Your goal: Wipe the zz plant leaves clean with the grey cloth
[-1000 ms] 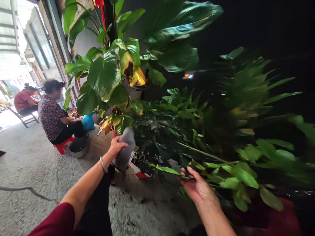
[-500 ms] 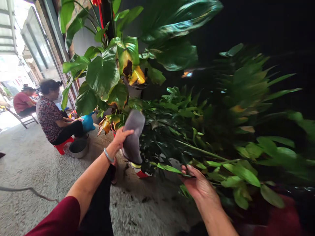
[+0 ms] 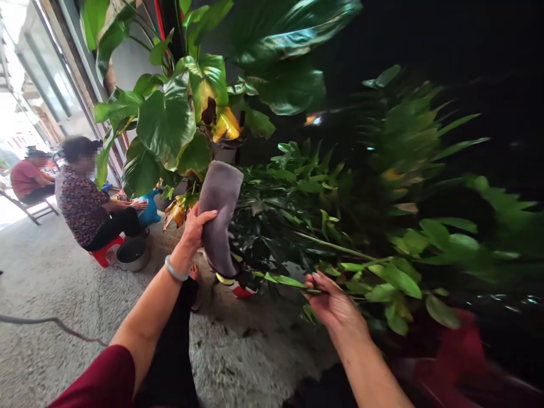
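My left hand [image 3: 193, 229] grips a grey, boot-shaped piece of soft fabric [image 3: 220, 212], with the thumb across its face and the other fingers behind. The piece stands nearly upright, its wider part at the top. At its lower end I see a yellow edge [image 3: 225, 279]; whether it belongs to the piece I cannot tell. My right hand [image 3: 335, 306] is beside low plants, palm up, fingertips pinched together. A long green leaf [image 3: 283, 279] reaches to those fingertips. What they hold is too small and dark to make out.
A large-leaved plant [image 3: 168, 122] with browned leaves stands ahead, and dense foliage [image 3: 403, 272] fills the right. A person [image 3: 83, 198] sits on a red stool [image 3: 102, 253] by a grey basin [image 3: 134, 255]; another person [image 3: 29, 178] sits farther back. A cable [image 3: 51, 321] lies on the concrete floor.
The view has shifted, so the surroundings sit farther left and slightly higher. The grey fabric piece has turned a little and shows more of its face. Both hands keep their grip.
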A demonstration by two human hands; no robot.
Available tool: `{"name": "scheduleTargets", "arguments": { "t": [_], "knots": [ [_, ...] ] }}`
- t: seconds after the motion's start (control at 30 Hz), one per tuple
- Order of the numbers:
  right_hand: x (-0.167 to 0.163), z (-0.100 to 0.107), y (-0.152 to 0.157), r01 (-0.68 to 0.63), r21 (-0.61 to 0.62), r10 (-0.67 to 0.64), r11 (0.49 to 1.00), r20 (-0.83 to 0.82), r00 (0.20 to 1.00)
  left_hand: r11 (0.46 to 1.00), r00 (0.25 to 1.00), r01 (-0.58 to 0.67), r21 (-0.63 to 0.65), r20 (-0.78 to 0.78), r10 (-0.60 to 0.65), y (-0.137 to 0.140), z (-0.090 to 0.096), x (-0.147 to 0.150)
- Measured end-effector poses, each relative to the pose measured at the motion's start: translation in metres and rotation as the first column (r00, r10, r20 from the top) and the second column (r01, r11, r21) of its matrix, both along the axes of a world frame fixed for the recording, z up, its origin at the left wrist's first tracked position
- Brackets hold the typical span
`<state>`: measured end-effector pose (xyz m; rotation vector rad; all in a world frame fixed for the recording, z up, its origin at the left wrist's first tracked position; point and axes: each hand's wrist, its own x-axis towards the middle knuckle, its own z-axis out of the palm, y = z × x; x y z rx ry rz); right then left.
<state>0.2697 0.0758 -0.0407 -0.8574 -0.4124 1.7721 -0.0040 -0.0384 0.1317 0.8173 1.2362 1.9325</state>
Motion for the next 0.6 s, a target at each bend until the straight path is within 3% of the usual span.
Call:
{"name": "scheduleTargets", "arguments": {
  "t": [0.07, 0.13, 0.2, 0.27, 0.33, 0.4, 0.5, 0.57, 0.6],
  "knots": [
    [-0.001, 0.0, 0.002, -0.004, 0.014, 0.004, 1.0, 0.008, 1.0, 0.996, 0.999, 0.01, -0.086, -0.048, -0.014, 0.014, -0.014, 0.009],
    [-0.003, -0.001, 0.004, -0.032, 0.01, 0.032, 0.999, 0.028, 0.999, 0.962, 0.992, 0.068, -0.264, -0.088, -0.094, 0.011, -0.046, 0.022],
    [-0.004, -0.004, 0.004, -0.058, -0.008, 0.058, 0.998, 0.047, 0.997, 0.881, 0.964, 0.215, -0.421, -0.051, -0.26, -0.008, -0.078, 0.032],
    [-0.004, -0.006, 0.003, -0.07, -0.029, 0.071, 0.997, 0.058, 0.996, 0.801, 0.913, 0.374, -0.467, 0.034, -0.407, -0.033, -0.094, 0.035],
    [-0.003, -0.007, 0.0, -0.08, -0.039, 0.082, 0.996, 0.064, 0.995, 0.797, 0.88, 0.457, -0.395, 0.068, -0.471, -0.051, -0.085, 0.03],
    [-0.001, -0.005, -0.003, -0.084, -0.037, 0.087, 0.996, 0.067, 0.994, 0.864, 0.896, 0.435, -0.253, 0.021, -0.444, -0.053, -0.056, 0.021],
    [0.002, 0.001, -0.005, -0.086, -0.024, 0.087, 0.996, 0.059, 0.994, 0.961, 0.958, 0.276, -0.032, -0.075, -0.278, -0.023, -0.007, 0.009],
    [0.003, 0.003, -0.005, -0.092, -0.011, 0.093, 0.996, 0.046, 0.995, 0.981, 0.977, 0.19, 0.036, -0.101, -0.186, 0.005, 0.006, 0.01],
    [0.003, 0.004, -0.004, -0.091, -0.006, 0.091, 0.996, 0.042, 0.995, 0.985, 0.98, 0.169, 0.031, -0.114, -0.165, 0.017, 0.005, 0.014]
  ]
}}
